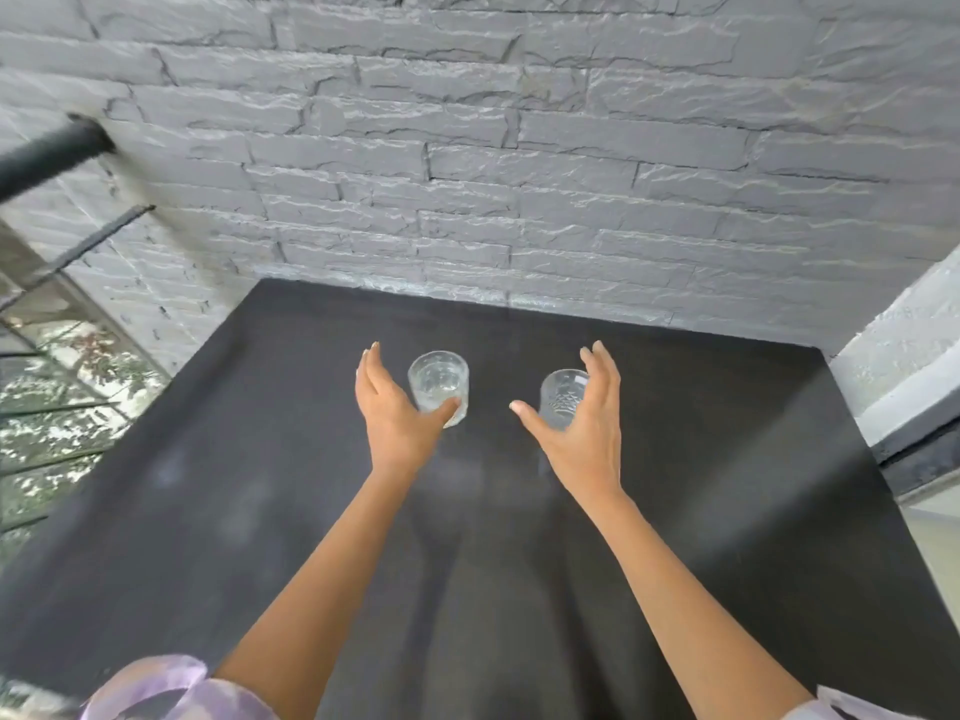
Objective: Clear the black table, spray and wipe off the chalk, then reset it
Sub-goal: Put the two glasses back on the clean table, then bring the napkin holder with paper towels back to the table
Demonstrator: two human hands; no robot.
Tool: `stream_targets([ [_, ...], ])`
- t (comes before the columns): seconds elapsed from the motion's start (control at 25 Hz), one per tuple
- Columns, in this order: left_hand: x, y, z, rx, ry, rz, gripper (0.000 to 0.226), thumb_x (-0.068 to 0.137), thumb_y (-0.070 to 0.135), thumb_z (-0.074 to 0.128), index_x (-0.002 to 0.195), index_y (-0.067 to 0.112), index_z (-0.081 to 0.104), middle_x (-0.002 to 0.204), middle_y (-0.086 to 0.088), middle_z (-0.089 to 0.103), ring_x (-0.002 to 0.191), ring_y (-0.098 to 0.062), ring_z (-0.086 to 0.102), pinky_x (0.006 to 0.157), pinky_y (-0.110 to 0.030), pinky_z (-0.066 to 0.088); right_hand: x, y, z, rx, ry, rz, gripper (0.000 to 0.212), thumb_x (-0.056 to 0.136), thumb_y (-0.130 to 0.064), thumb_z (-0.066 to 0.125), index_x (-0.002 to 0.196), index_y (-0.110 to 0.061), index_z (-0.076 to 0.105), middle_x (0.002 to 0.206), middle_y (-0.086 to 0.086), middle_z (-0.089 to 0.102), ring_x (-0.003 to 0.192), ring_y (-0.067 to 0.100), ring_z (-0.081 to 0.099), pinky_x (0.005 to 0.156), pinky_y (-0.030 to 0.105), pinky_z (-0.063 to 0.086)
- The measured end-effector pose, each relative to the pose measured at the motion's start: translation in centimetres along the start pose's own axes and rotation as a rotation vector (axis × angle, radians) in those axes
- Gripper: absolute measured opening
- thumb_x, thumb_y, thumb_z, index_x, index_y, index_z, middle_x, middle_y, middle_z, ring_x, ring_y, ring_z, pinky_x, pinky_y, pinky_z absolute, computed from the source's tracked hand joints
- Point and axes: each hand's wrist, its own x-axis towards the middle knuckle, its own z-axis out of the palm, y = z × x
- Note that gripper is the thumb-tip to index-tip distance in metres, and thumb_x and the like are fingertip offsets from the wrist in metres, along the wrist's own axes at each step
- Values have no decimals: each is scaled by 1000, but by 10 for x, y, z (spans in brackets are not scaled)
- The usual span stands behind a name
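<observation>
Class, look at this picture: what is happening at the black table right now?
A person has one open hand at each of two clear cut-glass tumblers standing on the matte black table by the grey stone wall. The left hand flanks the left tumbler, the right hand the right tumbler; neither grip is closed.

Black table [727,511] — left glass [436,379], right glass [560,394]

Grey stone wall [467,148] (rough-faced), dark railing [52,153] at left.
</observation>
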Motion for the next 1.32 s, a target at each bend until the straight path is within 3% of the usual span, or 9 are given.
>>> stream_targets([
  [0.24, -52, -36, -106, 27, 243, -3, 94, 77, 25, 74, 146, 5, 15, 154, -12, 18, 145, -26, 10, 118, -38, 17, -58, -82, 50, 133, -22, -248, 68, 82, -39, 62, 133, -5, 33, 146, 15, 31, 135, 27, 31, 107, 45, 33],
  [0.52, -142, -161, -270, 71, 566, -344, 75, 80, 18, 70, 141, 2, 28, 144, -16, 35, 136, -28, 30, 106, -15, 16, -210, -175, 164, 314, -381, -397, 60, 86, -32, 60, 133, -8, 32, 145, 19, 31, 137, 30, 29, 103, 51, 36],
  [0.64, -191, -228, -325, 77, 546, -523, 68, 79, 18, 69, 137, 6, 34, 132, -15, 45, 125, -29, 42, 109, -30, 29, -297, -200, 210, 317, -513, -387, 58, 87, -28, 60, 133, -4, 33, 145, 22, 31, 138, 31, 26, 107, 47, 34],
  [0.8, -245, -313, -360, 101, 448, -651, 40, 84, 12, 64, 120, 5, 50, 116, -8, 58, 109, -24, 54, 91, -25, 39, -402, -200, 263, 248, -732, -353, 59, 87, -28, 57, 132, 3, 35, 145, 23, 30, 139, 27, 24, 113, 27, 23],
  [0.96, -273, -369, -347, 29, 305, -681, 10, 88, 8, 59, 94, 9, 66, 88, 1, 67, 82, -18, 62, 78, -30, 49, -466, -172, 310, 62, -896, -124, 73, 83, -26, 66, 138, 5, 29, 147, 25, 26, 138, 31, 23, 111, 24, 16],
  [1.04, -278, -404, -327, 15, 188, -751, 16, 91, 11, 54, 97, 9, 69, 93, -4, 70, 86, -17, 62, 77, -25, 44, -489, -152, 337, -55, -1003, 58, 85, 82, -30, 68, 143, 6, 20, 151, 22, 18, 141, 30, 16, 110, 23, 10],
  [1.12, -280, -431, -308, -72, 111, -841, 26, 93, 16, 48, 108, 6, 66, 107, -11, 69, 100, -24, 62, 88, -28, 45, -505, -135, 360, -137, -1030, 220, 92, 80, -41, 68, 144, 2, 19, 151, 20, 24, 140, 29, 21, 113, 32, 18],
  [1.24, -279, -452, -288, -154, 32, -975, 36, 98, 22, 40, 125, 5, 56, 127, -14, 59, 120, -26, 52, 97, -28, 37, -517, -122, 382, -215, -1025, 365, 87, 75, -54, 67, 139, -7, 33, 133, 17, 49, 121, 34, 46, 90, 41, 45],
  [1.32, -279, -463, -280, -187, -41, -1005, 39, 101, 25, 34, 127, 4, 54, 129, -13, 57, 119, -23, 50, 92, -26, 35, -524, -115, 390, -232, -1008, 418, 69, 78, -50, 66, 127, -6, 45, 117, 19, 59, 108, 36, 55, 78, 39, 48],
])
